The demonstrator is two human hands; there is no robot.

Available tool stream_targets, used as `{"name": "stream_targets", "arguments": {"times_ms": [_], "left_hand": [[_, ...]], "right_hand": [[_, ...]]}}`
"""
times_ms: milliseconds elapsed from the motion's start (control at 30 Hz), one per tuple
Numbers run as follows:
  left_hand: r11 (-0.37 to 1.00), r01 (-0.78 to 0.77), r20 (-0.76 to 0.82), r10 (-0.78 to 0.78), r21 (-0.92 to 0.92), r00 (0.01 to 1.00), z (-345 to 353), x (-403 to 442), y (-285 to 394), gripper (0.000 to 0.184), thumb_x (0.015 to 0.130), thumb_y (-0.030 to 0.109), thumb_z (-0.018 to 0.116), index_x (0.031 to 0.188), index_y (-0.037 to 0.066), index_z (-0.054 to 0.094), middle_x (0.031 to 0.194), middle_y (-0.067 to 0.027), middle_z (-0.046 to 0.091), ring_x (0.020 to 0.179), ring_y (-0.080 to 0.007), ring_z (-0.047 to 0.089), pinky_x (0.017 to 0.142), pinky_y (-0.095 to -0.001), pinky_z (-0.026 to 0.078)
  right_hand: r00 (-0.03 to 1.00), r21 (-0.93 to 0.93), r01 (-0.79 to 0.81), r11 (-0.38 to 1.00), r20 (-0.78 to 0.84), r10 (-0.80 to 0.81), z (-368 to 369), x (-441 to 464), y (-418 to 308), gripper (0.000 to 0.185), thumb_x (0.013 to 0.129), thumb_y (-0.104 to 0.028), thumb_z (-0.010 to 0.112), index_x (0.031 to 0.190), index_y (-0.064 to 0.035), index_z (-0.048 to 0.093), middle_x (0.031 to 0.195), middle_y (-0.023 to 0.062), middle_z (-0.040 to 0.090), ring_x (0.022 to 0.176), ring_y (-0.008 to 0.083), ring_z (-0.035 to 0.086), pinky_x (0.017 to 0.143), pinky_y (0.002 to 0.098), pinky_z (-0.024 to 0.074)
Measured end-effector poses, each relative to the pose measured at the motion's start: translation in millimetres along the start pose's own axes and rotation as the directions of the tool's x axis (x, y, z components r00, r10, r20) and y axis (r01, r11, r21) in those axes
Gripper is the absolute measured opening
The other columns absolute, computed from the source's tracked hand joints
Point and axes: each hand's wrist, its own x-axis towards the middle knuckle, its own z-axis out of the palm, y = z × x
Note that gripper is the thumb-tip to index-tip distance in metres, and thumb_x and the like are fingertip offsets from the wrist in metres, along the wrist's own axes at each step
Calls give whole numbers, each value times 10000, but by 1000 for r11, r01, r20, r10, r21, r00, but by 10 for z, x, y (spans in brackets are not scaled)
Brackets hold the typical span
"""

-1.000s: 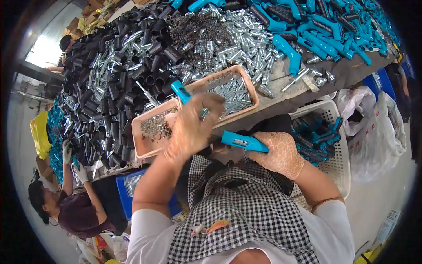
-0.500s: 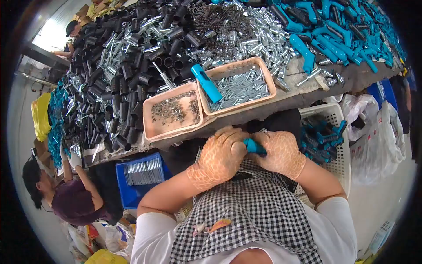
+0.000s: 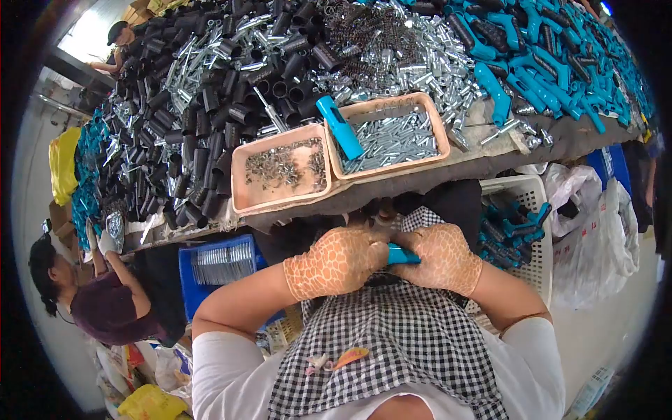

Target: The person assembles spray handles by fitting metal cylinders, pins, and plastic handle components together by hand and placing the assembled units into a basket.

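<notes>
Left hand and right hand, both in orange patterned gloves: fingers curled, both grasping the short turquoise plastic tubular part. Part sits between the fists, ends hidden in the fingers. Beyond left fingers: shallow peach plastic tray of tiny metal bits. Next to it, beyond both hands: peach rectangular tray of silver rods, turquoise slotted tube leaning on its side wall. White perforated plastic basket right of right fingers.
</notes>
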Motion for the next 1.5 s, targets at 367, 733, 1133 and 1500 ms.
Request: {"name": "stream_targets", "arguments": {"times_ms": [367,733,1133,1500], "left_hand": [[976,22,88,-42,214,995,113,-54,-98,194,822,127,649,928,-34,630,990,-256,676,807,-404,684,702,-458,583],[540,788,575,-558,-296,598,-341,320,89,218,779,132,754,905,-25,673,792,-121,689,722,-190,657,646,-340,510],[776,588,215,-549,-227,808,-20,-23,200,632,718,184,817,1264,-46,598,1041,-214,708,1009,-349,681,874,-425,541],[754,591,211,-553,-285,806,-152,-125,74,516,768,162,792,1236,3,644,1106,-198,706,1028,-372,681,891,-439,540]], "right_hand": [[997,89,-14,996,-69,20,5,74,-2,406,719,-412,784,997,-124,715,802,134,711,712,341,700,639,466,552],[998,69,55,996,-11,-54,40,-8,-40,416,738,-425,765,1016,-125,691,798,145,705,708,334,698,625,460,552],[991,-63,113,992,79,-108,78,13,-45,334,736,-417,752,821,-108,654,679,126,659,603,314,674,546,439,533],[986,-101,164,981,-23,-167,-34,146,20,372,686,-336,810,967,-125,689,634,77,633,554,277,651,489,404,504]]}}
